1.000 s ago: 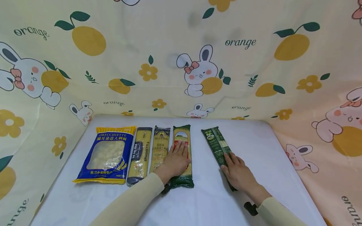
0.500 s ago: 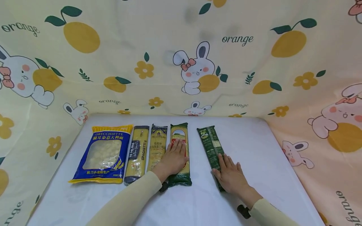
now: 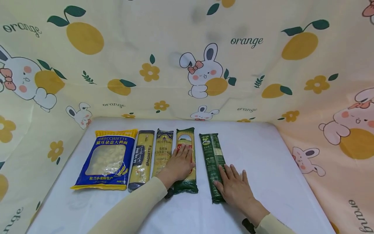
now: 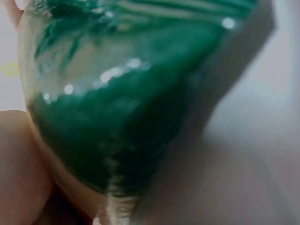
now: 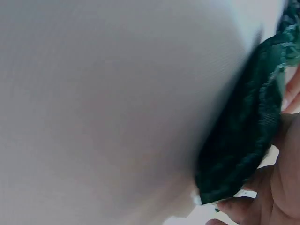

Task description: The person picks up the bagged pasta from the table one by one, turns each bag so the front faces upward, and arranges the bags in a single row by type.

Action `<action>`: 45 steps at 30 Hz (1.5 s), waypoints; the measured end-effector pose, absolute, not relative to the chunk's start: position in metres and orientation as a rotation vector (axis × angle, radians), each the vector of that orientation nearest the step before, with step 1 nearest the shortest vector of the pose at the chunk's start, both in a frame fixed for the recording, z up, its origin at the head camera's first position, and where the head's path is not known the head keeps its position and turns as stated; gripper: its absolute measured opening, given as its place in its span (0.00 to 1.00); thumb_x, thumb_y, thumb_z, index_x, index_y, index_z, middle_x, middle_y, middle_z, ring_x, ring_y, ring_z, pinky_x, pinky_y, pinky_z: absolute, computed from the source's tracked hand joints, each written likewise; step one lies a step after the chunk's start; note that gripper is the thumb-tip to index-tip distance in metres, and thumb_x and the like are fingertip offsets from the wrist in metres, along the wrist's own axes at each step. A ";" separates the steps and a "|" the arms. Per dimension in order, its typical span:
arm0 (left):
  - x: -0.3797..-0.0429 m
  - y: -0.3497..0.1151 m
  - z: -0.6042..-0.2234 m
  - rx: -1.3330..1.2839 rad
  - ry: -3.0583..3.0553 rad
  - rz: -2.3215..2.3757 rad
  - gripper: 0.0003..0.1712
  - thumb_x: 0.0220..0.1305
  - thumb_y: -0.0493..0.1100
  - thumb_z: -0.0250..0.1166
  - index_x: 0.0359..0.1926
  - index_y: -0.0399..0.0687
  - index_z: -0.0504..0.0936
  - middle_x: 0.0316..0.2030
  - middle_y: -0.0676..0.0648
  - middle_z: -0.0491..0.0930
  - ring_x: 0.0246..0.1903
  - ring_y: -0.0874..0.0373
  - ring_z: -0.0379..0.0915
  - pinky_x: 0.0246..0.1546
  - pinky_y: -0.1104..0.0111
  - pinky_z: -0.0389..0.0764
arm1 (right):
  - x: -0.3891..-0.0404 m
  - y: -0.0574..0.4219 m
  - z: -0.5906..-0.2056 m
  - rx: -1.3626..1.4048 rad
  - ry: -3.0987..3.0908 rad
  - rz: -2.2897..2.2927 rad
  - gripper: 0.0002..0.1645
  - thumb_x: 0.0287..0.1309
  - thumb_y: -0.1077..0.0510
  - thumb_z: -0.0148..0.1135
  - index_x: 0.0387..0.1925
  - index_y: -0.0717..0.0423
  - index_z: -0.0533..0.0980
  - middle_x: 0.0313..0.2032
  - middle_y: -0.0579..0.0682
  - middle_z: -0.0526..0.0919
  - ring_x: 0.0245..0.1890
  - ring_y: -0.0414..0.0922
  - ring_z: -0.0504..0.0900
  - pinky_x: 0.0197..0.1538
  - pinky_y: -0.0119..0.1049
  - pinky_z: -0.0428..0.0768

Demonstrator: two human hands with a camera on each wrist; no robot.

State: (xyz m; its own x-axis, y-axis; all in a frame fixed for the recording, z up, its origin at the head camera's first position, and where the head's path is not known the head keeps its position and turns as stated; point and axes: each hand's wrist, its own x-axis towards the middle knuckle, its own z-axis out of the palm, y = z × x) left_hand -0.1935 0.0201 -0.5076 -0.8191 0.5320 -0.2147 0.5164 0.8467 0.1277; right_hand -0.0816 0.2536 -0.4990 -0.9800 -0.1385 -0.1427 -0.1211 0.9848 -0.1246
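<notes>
My left hand [image 3: 179, 166] rests with extended fingers on a spaghetti pack with green ends [image 3: 186, 187], covering its middle. The pack's green end [image 4: 126, 126] fills much of the left wrist view, blurred. To the right, a dark green pasta pack [image 3: 208, 152] lies slightly tilted on the table. My right hand [image 3: 236, 191] touches its lower right side, fingers spread and fairly straight. One end of that pack [image 5: 243, 126] appears beside the fingers in the right wrist view. Left of my left hand lies a narrow gold-coloured pasta pack [image 3: 163, 146], partly under the wrist.
A blue-and-yellow orecchiette bag [image 3: 106, 159] lies at the left of the white table [image 3: 263, 146]. Beside it is a spaghetti pack with dark blue ends [image 3: 143, 156]. A patterned cloth [image 3: 163, 39] rises behind the table and at both sides.
My right hand has slid the dark green pack leftward, toward the other packs, and turned it closer to parallel with them. My left hand stays on its pack; the head view has shifted slightly.
</notes>
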 end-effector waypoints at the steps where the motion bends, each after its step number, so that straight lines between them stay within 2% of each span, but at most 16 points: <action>1: -0.194 0.022 -0.507 0.811 2.782 0.081 0.41 0.85 0.62 0.42 0.84 0.43 0.50 0.85 0.40 0.43 0.84 0.44 0.34 0.81 0.45 0.48 | -0.080 0.255 -0.500 -0.204 2.985 -0.157 0.42 0.80 0.36 0.48 0.82 0.56 0.59 0.79 0.64 0.62 0.80 0.66 0.57 0.74 0.77 0.51; 5: -0.199 0.028 -0.498 0.800 2.767 0.045 0.42 0.83 0.64 0.47 0.83 0.44 0.55 0.84 0.41 0.49 0.84 0.45 0.41 0.80 0.43 0.51 | -0.076 0.257 -0.501 -0.208 2.988 -0.179 0.42 0.80 0.36 0.48 0.82 0.56 0.59 0.79 0.64 0.62 0.80 0.66 0.58 0.73 0.77 0.53; 8: -0.207 0.036 -0.484 0.778 2.767 0.004 0.40 0.80 0.65 0.53 0.79 0.46 0.67 0.80 0.43 0.62 0.80 0.46 0.56 0.77 0.42 0.61 | -0.071 0.258 -0.498 -0.202 2.981 -0.206 0.42 0.80 0.35 0.48 0.81 0.55 0.61 0.79 0.63 0.62 0.80 0.66 0.59 0.73 0.76 0.55; 11: -0.220 0.046 -0.472 0.779 2.810 -0.045 0.30 0.78 0.63 0.57 0.66 0.49 0.82 0.67 0.45 0.80 0.68 0.47 0.74 0.68 0.44 0.73 | -0.063 0.260 -0.496 -0.208 3.010 -0.204 0.41 0.78 0.35 0.51 0.78 0.56 0.66 0.76 0.62 0.68 0.77 0.66 0.64 0.71 0.73 0.61; 14: -0.236 0.059 -0.468 0.810 2.869 -0.084 0.21 0.79 0.57 0.59 0.57 0.51 0.88 0.54 0.46 0.86 0.55 0.47 0.82 0.59 0.48 0.81 | -0.051 0.266 -0.496 -0.211 3.121 -0.153 0.38 0.74 0.37 0.59 0.71 0.60 0.74 0.67 0.61 0.78 0.68 0.64 0.75 0.65 0.67 0.72; 15: -0.241 0.065 -0.468 0.827 2.885 -0.087 0.19 0.79 0.55 0.59 0.56 0.52 0.88 0.52 0.46 0.87 0.53 0.48 0.82 0.57 0.49 0.82 | -0.047 0.268 -0.496 -0.207 3.167 -0.124 0.36 0.72 0.37 0.63 0.67 0.61 0.77 0.63 0.60 0.81 0.64 0.62 0.78 0.61 0.65 0.76; 18: -0.254 0.080 -0.469 0.887 2.920 -0.081 0.16 0.81 0.48 0.58 0.59 0.52 0.86 0.54 0.46 0.85 0.56 0.48 0.80 0.58 0.50 0.82 | -0.039 0.274 -0.499 -0.205 3.314 -0.033 0.29 0.64 0.38 0.71 0.47 0.60 0.82 0.44 0.57 0.85 0.47 0.58 0.82 0.45 0.56 0.81; 21: -0.264 0.094 -0.473 0.934 2.936 -0.035 0.16 0.81 0.46 0.58 0.63 0.52 0.84 0.57 0.46 0.83 0.60 0.48 0.77 0.63 0.50 0.79 | -0.035 0.278 -0.502 -0.191 3.385 0.037 0.28 0.59 0.36 0.74 0.27 0.54 0.75 0.27 0.50 0.76 0.32 0.52 0.75 0.33 0.47 0.73; 23: -0.269 0.101 -0.475 0.948 2.942 -0.006 0.18 0.82 0.48 0.57 0.64 0.51 0.83 0.59 0.46 0.82 0.62 0.47 0.75 0.68 0.49 0.75 | -0.034 0.278 -0.504 -0.169 3.368 0.054 0.31 0.60 0.35 0.73 0.22 0.50 0.68 0.22 0.47 0.68 0.27 0.49 0.68 0.31 0.44 0.66; 25: -0.273 0.108 -0.480 0.946 2.941 0.013 0.22 0.83 0.53 0.55 0.66 0.51 0.81 0.62 0.45 0.80 0.64 0.47 0.72 0.69 0.49 0.73 | -0.033 0.276 -0.505 -0.130 3.315 0.049 0.32 0.62 0.34 0.71 0.21 0.49 0.67 0.21 0.46 0.65 0.27 0.47 0.66 0.31 0.43 0.64; 30: -0.280 0.123 -0.487 0.918 2.931 0.066 0.29 0.83 0.61 0.49 0.67 0.50 0.80 0.63 0.44 0.76 0.64 0.46 0.69 0.66 0.50 0.73 | -0.036 0.268 -0.506 -0.063 3.239 0.008 0.30 0.65 0.34 0.68 0.23 0.51 0.71 0.23 0.47 0.70 0.29 0.48 0.69 0.32 0.45 0.67; 37: -0.288 0.131 -0.496 0.867 2.925 0.055 0.30 0.85 0.61 0.43 0.62 0.49 0.82 0.58 0.44 0.75 0.59 0.47 0.66 0.62 0.51 0.72 | -0.039 0.260 -0.503 -0.046 3.236 -0.001 0.29 0.65 0.35 0.69 0.23 0.51 0.69 0.23 0.46 0.69 0.29 0.47 0.68 0.34 0.45 0.68; 45: -0.301 0.137 -0.512 0.893 2.955 0.005 0.29 0.86 0.59 0.40 0.69 0.49 0.75 0.61 0.44 0.74 0.59 0.47 0.65 0.62 0.51 0.71 | -0.038 0.260 -0.504 -0.081 3.303 -0.005 0.29 0.64 0.37 0.71 0.23 0.51 0.68 0.22 0.45 0.67 0.27 0.46 0.66 0.33 0.44 0.67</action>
State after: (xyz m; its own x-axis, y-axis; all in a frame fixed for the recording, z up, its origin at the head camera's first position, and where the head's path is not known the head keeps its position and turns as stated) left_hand -0.3006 0.1367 -0.5124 -0.8313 0.5535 -0.0510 0.5533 0.8327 0.0189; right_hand -0.0378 0.2599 -0.5037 -0.9856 -0.0484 0.1622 -0.0489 0.9988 0.0009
